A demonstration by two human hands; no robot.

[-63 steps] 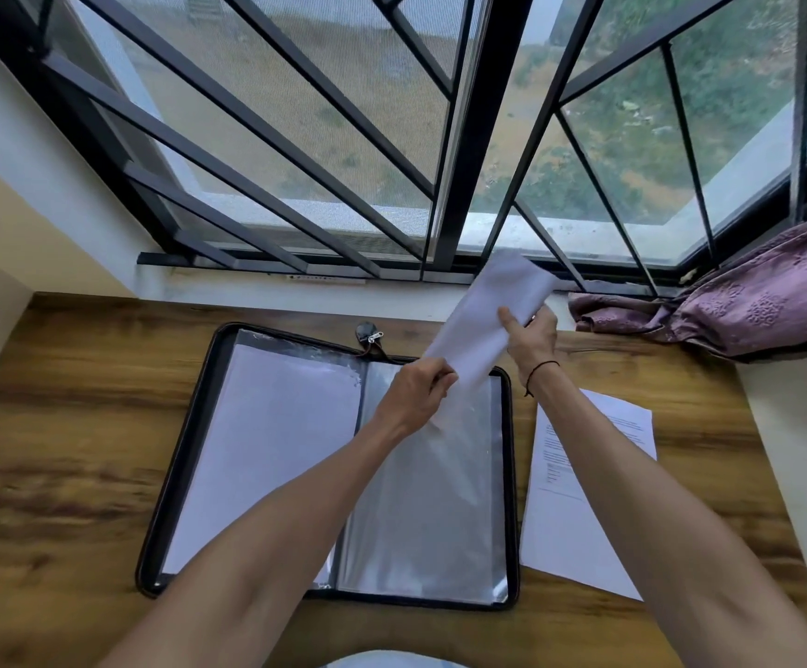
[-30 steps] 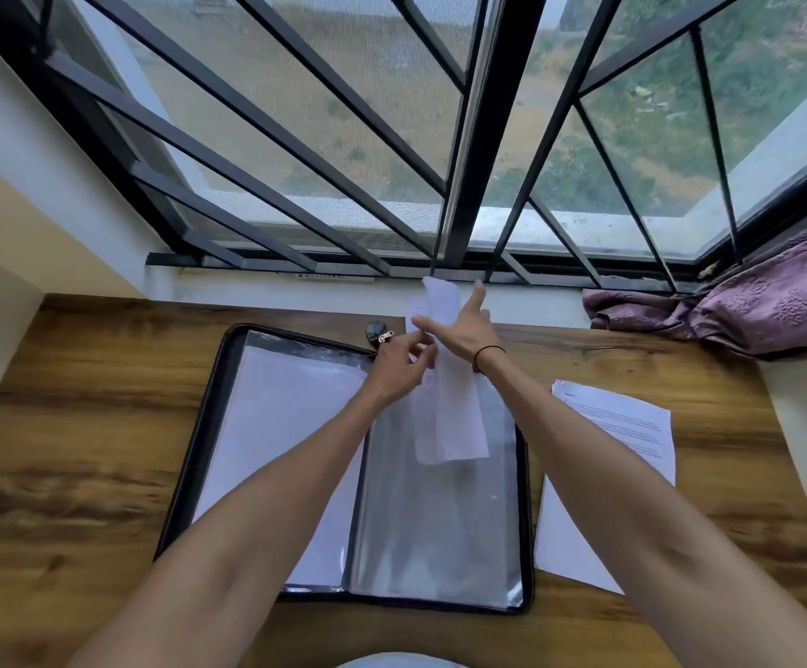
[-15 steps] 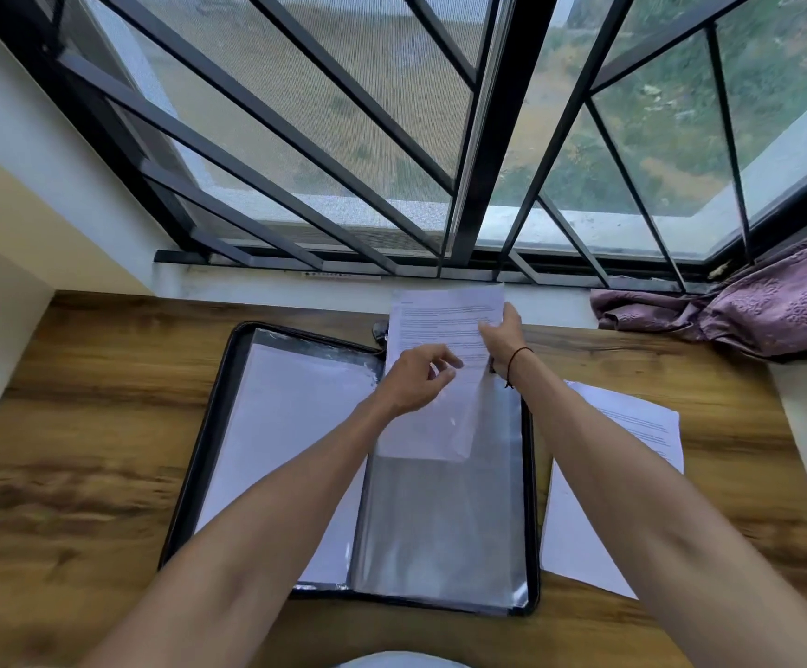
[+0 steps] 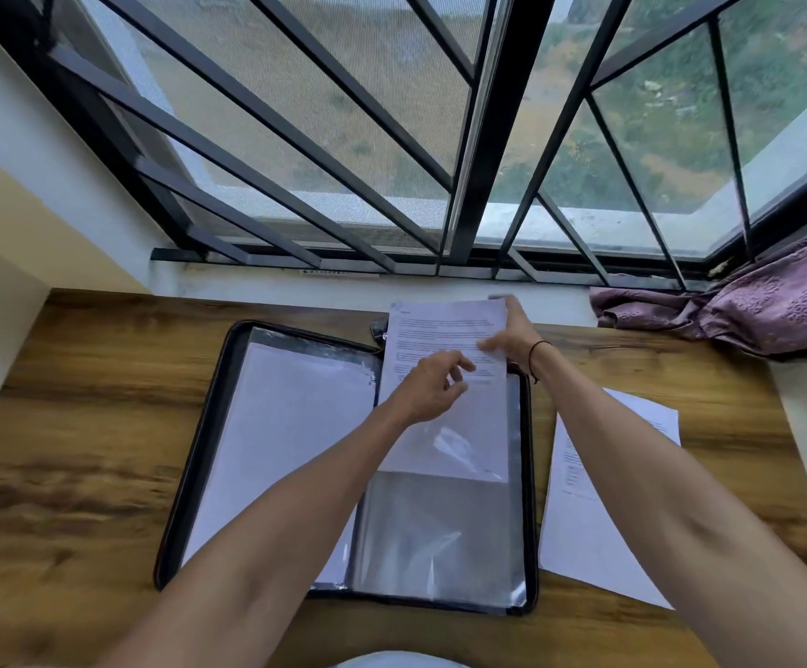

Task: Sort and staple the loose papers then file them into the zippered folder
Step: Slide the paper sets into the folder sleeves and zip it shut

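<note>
A black zippered folder (image 4: 196,455) lies open on the wooden desk, with clear plastic sleeves on both sides. A white sheet sits in the left sleeve (image 4: 290,426). I hold a printed paper (image 4: 444,330) over the top of the right sleeve (image 4: 444,537), and its lower half lies partly inside the plastic. My right hand (image 4: 512,337) pinches the paper's right edge near the top. My left hand (image 4: 432,383) hovers over the paper's middle with its fingers curled at the sleeve's opening. More printed paper (image 4: 604,503) lies on the desk right of the folder.
A purple curtain (image 4: 748,301) is bunched on the sill at the far right. A barred window runs along the back of the desk (image 4: 78,426). The folder's zipper pull (image 4: 379,327) shows beside the paper's top left.
The paper went from folded and raised in the air to flat and facing me, then slid downward into the right sleeve. Both hands came lower toward the folder.
</note>
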